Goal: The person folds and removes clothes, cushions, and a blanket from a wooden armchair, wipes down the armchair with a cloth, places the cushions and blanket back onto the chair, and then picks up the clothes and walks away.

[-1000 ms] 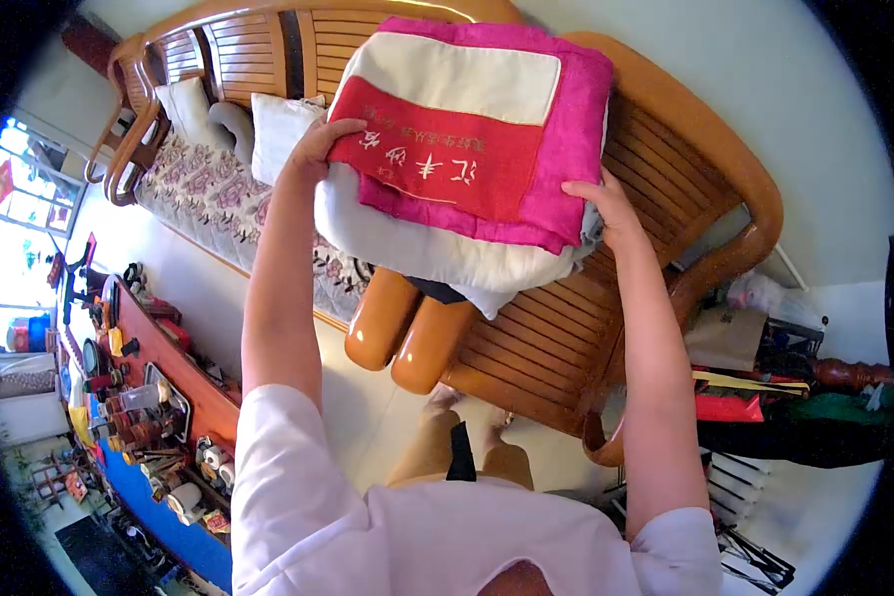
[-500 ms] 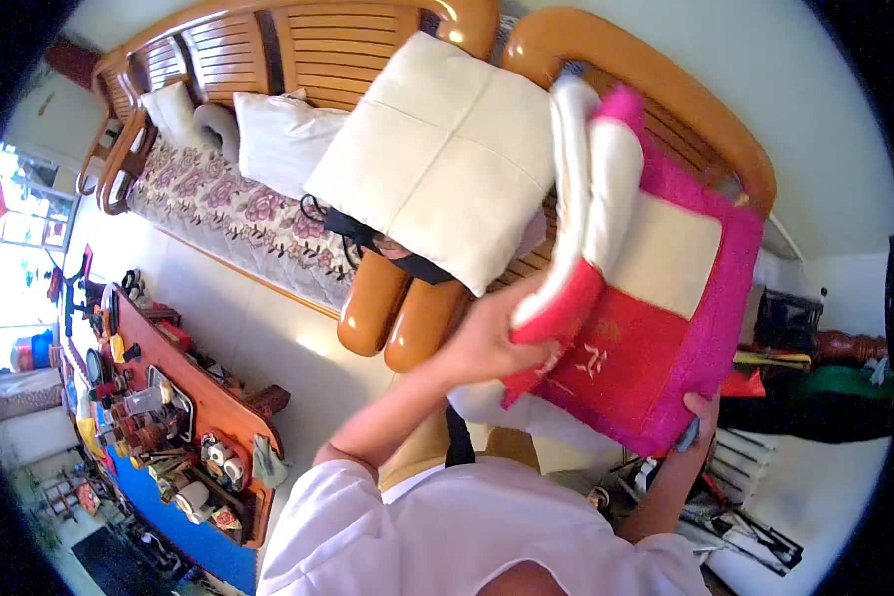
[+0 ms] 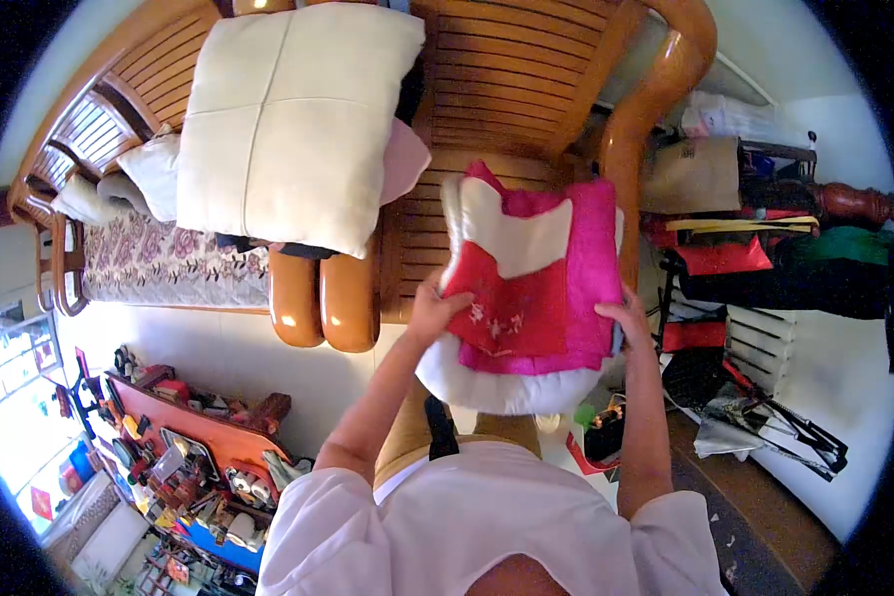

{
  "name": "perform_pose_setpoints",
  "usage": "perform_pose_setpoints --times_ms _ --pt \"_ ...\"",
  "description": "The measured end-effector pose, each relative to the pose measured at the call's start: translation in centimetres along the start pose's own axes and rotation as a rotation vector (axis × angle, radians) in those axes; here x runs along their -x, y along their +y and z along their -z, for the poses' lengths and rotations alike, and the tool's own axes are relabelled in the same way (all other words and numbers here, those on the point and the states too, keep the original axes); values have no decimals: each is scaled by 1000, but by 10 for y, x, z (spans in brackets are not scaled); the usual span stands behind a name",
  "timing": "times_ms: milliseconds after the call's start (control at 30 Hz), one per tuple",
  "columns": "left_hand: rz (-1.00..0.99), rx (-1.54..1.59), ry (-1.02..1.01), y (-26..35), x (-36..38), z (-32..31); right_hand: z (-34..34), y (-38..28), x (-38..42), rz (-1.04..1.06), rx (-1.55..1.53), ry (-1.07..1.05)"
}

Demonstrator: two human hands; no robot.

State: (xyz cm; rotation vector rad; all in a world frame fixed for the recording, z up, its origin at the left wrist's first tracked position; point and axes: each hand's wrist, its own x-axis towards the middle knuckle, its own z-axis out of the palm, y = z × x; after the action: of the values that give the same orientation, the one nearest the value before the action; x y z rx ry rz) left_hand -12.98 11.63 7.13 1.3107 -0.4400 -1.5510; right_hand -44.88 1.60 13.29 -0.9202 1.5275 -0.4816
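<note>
In front of me I hold a folded padded cloth in bright pink, red and cream, with embroidery on its red part. A white, puffy layer shows below it. My left hand grips the left edge, thumb on the red panel. At the right edge my right hand is closed round the bundle, thumb on the pink border. The fingers of both hands are partly hidden under it. A bit of grey-blue cloth shows beside my right hand. Behind the bundle is a slatted wooden armchair.
A large cream cushion lies across the wooden armrests, with a pink item beneath its edge. The sofa with a floral cover stands left. A cluttered red table is lower left. Folded metal-framed items stand right.
The raised white-and-red flap has come down onto the bundle. My left hand now holds its left edge, and my right hand has moved up the right side. The view has turned right.
</note>
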Motion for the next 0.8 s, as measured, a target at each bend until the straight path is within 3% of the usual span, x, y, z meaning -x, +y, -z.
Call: perform_pose_setpoints --times_ms 67,200,233,267,300,333,367,400,467,533,633,667,733,767,800 --pt "-40 -32 27 0 -14 10 4 16 -30 63 -53 -89" --pt "-174 -177 118 -13 -50 32 -5 3 -56 25 -37 -33" --pt "-213 -294 143 -47 -77 58 -7 13 -69 35 -13 4" --pt "-300 -498 325 -38 -77 54 -6 24 -78 43 11 42" --pt "-283 -945 482 -55 -84 68 1 36 -86 28 180 61" --pt "-278 -1170 555 -71 -91 87 2 35 -84 27 182 60" --pt "-262 -1393 638 -88 -97 106 2 32 -79 -8 471 72" --pt "-332 -1437 601 -97 -98 122 0 29 -72 -46 759 83" --pt "-400 -1484 567 -89 -80 127 3 47 -58 -27 666 46" --pt "-171 -309 522 -37 -34 106 17 107 -62 5 457 -70" --pt "-372 -223 752 43 10 95 15 156 -42 -116 402 -107" --pt "-392 -24 882 60 14 97 15 182 -39 -106 313 -124" --pt "-417 -58 779 89 16 117 -3 174 -16 -91 322 -259" --pt "-373 -128 810 93 11 132 -16 169 -8 -103 461 -228" --pt "-279 108 836 107 0 139 -28 165 -2 -112 601 -193"
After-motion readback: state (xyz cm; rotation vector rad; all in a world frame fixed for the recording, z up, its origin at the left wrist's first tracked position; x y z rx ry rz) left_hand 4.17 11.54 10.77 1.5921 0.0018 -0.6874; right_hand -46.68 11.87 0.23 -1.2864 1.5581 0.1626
